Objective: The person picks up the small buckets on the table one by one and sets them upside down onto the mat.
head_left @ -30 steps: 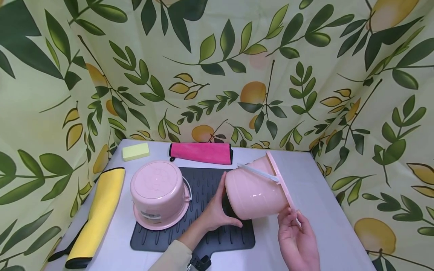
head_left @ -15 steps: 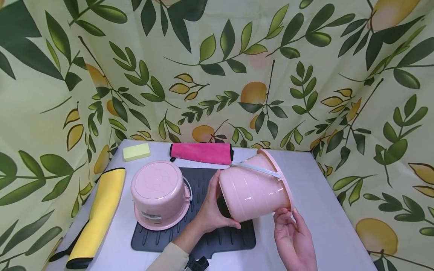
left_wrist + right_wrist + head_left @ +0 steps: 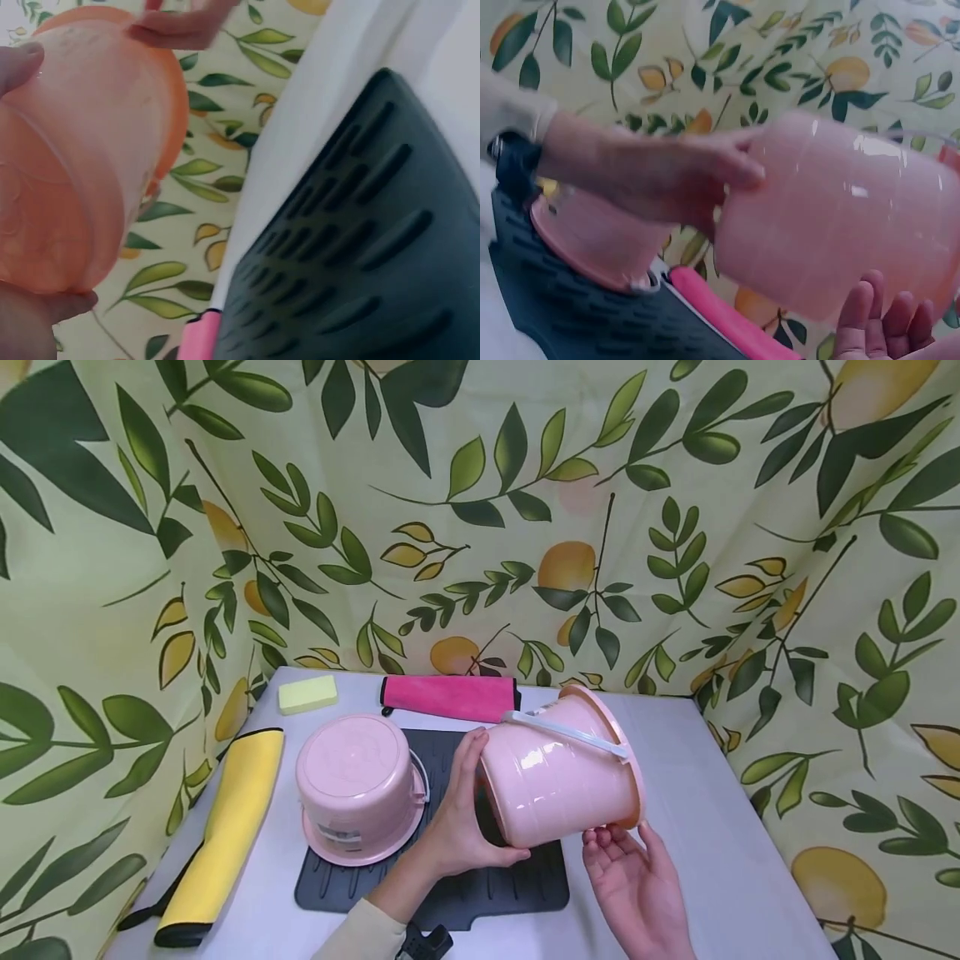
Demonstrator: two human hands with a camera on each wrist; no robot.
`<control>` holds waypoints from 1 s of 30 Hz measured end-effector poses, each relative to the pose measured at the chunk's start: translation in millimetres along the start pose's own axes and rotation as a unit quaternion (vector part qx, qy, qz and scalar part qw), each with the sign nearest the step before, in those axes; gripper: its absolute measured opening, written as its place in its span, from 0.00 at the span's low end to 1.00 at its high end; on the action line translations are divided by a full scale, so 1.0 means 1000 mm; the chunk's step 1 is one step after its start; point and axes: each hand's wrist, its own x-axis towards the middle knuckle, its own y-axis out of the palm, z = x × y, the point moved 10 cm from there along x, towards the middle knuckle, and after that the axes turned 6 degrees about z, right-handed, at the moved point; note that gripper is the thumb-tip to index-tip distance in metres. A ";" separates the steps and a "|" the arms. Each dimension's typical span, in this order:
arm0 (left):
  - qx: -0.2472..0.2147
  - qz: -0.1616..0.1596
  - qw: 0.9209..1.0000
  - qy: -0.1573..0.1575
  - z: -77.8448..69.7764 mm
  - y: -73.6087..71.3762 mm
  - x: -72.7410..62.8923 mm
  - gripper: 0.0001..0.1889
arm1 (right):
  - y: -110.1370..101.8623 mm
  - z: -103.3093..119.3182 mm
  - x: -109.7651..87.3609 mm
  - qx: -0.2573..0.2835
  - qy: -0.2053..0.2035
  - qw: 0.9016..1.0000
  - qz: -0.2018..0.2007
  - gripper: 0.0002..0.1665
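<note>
A pink bucket is held tilted on its side above the mat, its mouth facing right and its pale handle lying along the wall. My left hand grips it around the base, fingers on the far side and thumb below. Under the rim, my right hand is palm up with loosely extended fingers. The right wrist view shows its fingertips right at the underside of the bucket. A second pink bucket stands upside down on the left part of the dark ribbed mat.
Behind the mat lies a rolled pink cloth with black edging. A pale yellow sponge is at the back left, and a rolled yellow cloth runs along the left side. Patterned curtain encloses the white table.
The tilted bucket has shifted left with my left hand, and its mouth has turned slightly. My right hand has followed left, its fingers now spread below the rim rather than at its edge.
</note>
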 end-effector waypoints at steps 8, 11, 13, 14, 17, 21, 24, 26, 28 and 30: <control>0.108 0.020 0.994 0.003 -0.023 -0.016 0.005 0.77 | -0.026 0.024 0.011 -0.218 -0.031 0.975 -0.024 0.22; 0.129 0.021 0.991 0.008 -0.034 -0.022 0.006 0.78 | -0.029 0.041 0.012 -0.245 -0.067 0.967 -0.014 0.23; 0.146 0.018 0.989 0.000 -0.039 -0.026 0.005 0.78 | -0.031 0.049 0.011 -0.259 -0.083 0.962 -0.021 0.23; 0.156 0.016 0.988 -0.007 -0.041 -0.029 0.004 0.78 | -0.033 0.053 0.011 -0.270 -0.089 0.958 -0.029 0.24; 0.188 0.014 0.982 -0.030 -0.045 -0.036 0.001 0.78 | -0.037 0.064 0.009 -0.307 -0.106 0.944 -0.063 0.26; 0.228 0.019 0.973 -0.043 -0.050 -0.040 -0.001 0.77 | -0.035 0.078 0.007 -0.348 -0.137 0.924 -0.079 0.28; 0.246 0.022 0.968 -0.046 -0.054 -0.042 -0.001 0.77 | -0.033 0.082 0.007 -0.358 -0.157 0.918 -0.069 0.27; 0.256 0.022 0.965 -0.047 -0.057 -0.044 -0.001 0.76 | -0.032 0.083 0.007 -0.361 -0.169 0.915 -0.063 0.26; 0.265 0.022 0.963 -0.049 -0.060 -0.046 -0.001 0.76 | -0.031 0.084 0.008 -0.363 -0.180 0.912 -0.057 0.26; 0.273 0.021 0.960 -0.049 -0.062 -0.047 -0.001 0.76 | -0.030 0.085 0.009 -0.362 -0.190 0.911 -0.051 0.26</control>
